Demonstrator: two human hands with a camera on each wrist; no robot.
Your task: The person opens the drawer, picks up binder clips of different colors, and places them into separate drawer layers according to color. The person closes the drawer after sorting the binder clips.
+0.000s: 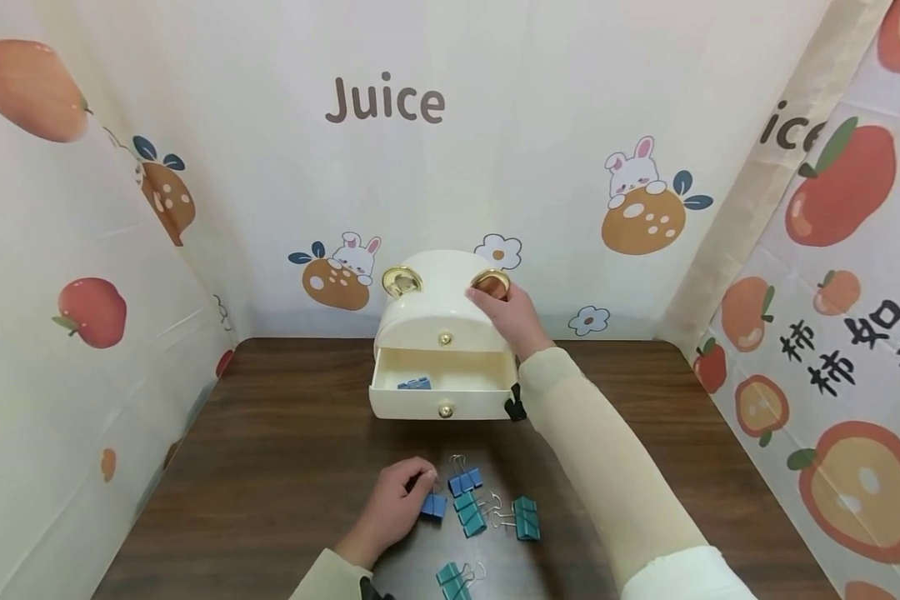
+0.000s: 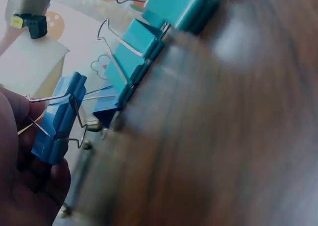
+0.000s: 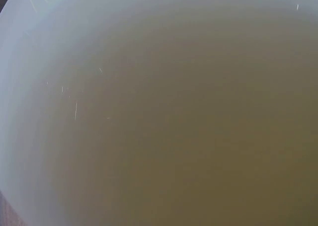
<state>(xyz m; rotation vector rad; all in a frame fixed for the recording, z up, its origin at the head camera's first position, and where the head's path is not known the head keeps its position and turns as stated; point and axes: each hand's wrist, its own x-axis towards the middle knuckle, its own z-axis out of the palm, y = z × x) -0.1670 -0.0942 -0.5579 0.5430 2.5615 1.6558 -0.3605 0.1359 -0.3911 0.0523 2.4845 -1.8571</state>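
While left grip (image 1: 396, 505) pinches blue clip (image 1: 434, 507), teal clip (image 1: 470, 514), three o'clock, could snag it; right grip (image 1: 519, 318) holds cabinet (image 1: 441, 292). Loosening risks sliding.

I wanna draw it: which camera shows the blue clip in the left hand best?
The left wrist view: the blue clip looks big and close there, in the left hand. The head view shows it small; the right wrist view doesn't show it.

Blue clip (image 1: 435, 507) partly behind the left fingers (image 1: 416, 467) in the head view
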